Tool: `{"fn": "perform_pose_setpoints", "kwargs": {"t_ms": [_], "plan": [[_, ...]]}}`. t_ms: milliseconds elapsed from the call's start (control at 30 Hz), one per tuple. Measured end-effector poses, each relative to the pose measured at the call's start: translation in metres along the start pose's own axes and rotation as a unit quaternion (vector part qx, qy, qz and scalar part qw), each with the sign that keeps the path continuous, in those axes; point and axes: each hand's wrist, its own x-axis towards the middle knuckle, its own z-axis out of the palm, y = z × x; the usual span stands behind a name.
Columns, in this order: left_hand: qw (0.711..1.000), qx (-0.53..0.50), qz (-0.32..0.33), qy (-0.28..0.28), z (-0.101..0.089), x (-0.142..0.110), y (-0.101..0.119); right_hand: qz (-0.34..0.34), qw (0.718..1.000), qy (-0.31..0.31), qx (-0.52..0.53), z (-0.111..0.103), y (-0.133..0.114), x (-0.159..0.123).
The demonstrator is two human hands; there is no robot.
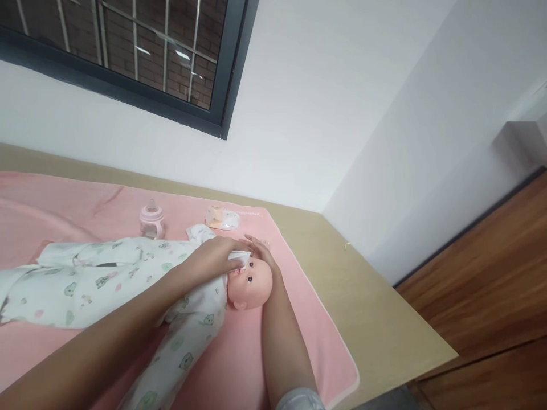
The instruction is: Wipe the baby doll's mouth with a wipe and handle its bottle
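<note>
A baby doll (pixel 260 287) with a bare head lies on its back, dressed in a white printed outfit (pixel 119 279). My left hand (pixel 216 256) reaches across its chest and pinches a small white tissue (pixel 241 259) against the mouth area. Beside the far side of the head is my right hand (pixel 260 250), its fingers stretched out and nothing seen in it. The right wrist lies along the top of the doll's head. Part of the doll's face is hidden by the tissue and my left fingers.
Beneath the doll, a pink blanket (pixel 307 319) covers much of the pale wooden tabletop (pixel 342 267). A pink baby bottle (pixel 151 219) stands upright beyond the doll's body. Near the blanket's far edge lies a small soft packet (pixel 222 217). A white wall and barred window (pixel 128 45) rise behind.
</note>
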Motion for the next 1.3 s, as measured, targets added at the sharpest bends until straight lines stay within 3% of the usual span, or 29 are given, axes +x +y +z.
{"fn": "perform_pose_setpoints", "kwargs": {"t_ms": [400,600,667,767,867,933,1033,1167,1300], "plan": [[0.999,0.032,-0.028,0.022,0.001,0.006,-0.008,-0.022,0.999,-0.01,-0.038,0.004,-0.002,-0.004],[0.995,0.033,-0.068,0.067,-0.008,0.012,-0.031,-0.018,0.992,-0.072,-0.1,0.009,-0.034,-0.012],[0.993,0.036,-0.09,0.067,-0.012,0.014,-0.035,-0.019,0.98,-0.14,-0.139,0.016,-0.052,-0.017],[0.991,0.043,-0.106,0.065,-0.015,0.015,-0.038,-0.033,0.936,-0.248,-0.249,0.035,-0.077,-0.028],[0.991,0.044,-0.109,0.061,-0.014,0.015,-0.04,-0.066,0.895,-0.28,-0.342,0.056,-0.092,-0.037],[0.991,0.039,-0.107,0.064,-0.014,0.015,-0.042,-0.081,0.888,-0.268,-0.366,0.065,-0.095,-0.039],[0.988,0.016,-0.124,0.09,-0.02,0.014,-0.046,-0.087,0.92,-0.198,-0.326,0.064,-0.089,-0.034],[0.976,-0.037,-0.16,0.145,-0.042,0.008,-0.059,-0.081,0.969,-0.098,-0.211,0.042,-0.069,-0.015],[0.949,-0.03,-0.222,0.222,-0.069,-0.003,-0.084,-0.033,0.991,-0.049,-0.118,0.017,-0.04,0.004]]}}
